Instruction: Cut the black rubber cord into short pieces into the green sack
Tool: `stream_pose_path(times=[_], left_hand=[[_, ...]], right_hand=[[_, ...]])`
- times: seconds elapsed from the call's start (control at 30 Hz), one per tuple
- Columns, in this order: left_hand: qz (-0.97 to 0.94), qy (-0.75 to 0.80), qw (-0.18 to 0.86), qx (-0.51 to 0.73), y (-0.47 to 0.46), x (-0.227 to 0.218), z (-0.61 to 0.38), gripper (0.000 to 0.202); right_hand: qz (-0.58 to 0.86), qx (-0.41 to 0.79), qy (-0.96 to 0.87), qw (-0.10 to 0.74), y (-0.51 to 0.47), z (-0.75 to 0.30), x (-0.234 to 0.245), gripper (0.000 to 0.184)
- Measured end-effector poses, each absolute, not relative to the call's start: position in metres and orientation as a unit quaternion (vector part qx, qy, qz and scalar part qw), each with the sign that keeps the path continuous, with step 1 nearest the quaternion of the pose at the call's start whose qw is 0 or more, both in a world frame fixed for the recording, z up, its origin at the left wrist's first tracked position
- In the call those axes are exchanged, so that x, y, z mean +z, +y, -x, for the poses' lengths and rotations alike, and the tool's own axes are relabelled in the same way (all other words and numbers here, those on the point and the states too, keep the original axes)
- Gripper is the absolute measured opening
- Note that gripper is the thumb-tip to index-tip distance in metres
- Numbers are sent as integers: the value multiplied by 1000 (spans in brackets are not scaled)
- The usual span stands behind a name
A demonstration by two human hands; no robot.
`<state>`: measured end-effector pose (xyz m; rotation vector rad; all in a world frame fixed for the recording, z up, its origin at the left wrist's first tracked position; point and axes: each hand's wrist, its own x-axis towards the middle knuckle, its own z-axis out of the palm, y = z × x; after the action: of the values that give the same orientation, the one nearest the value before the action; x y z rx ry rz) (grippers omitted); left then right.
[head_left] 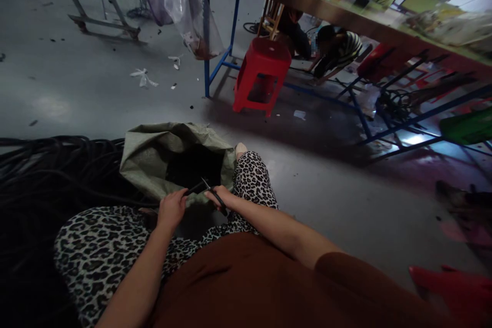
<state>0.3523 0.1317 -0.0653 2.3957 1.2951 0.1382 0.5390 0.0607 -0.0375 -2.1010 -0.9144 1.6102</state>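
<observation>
My left hand (172,208) is closed around a black rubber-like strip or tube (195,188), whose free end points right over the mouth of a sack. In my right hand (222,198) is a pair of scissors (217,199) with black handles, its pointed blades angled up and left beside the strip's end. Whether the blades touch the strip I cannot tell. The grey-green woven sack (144,151) stands wide-mouthed between my knees, with dark contents inside that I cannot make out.
A heap of long black tubes or cables (77,164) lies at my left. Ahead, a red plastic stool (265,56) stands by a long blue-legged table (307,2), where a clear plastic bag (180,0) hangs. Beyond it, a person (338,46) bends low. White scraps (143,77) litter the floor.
</observation>
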Motion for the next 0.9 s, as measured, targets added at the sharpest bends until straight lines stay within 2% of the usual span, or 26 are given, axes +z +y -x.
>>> stream_pose_path(times=[0.47, 0.77, 0.9], left_hand=[[-859, 477, 185, -15, 134, -66, -354, 38], [-842, 502, 197, 21, 134, -66, -353, 38], [-837, 510, 193, 51, 136, -68, -352, 38]], right_hand=[[754, 548, -342, 121, 61, -544, -53, 31], [734, 587, -274, 206, 60, -544, -46, 32], [698, 615, -304, 207, 58, -544, -43, 32]])
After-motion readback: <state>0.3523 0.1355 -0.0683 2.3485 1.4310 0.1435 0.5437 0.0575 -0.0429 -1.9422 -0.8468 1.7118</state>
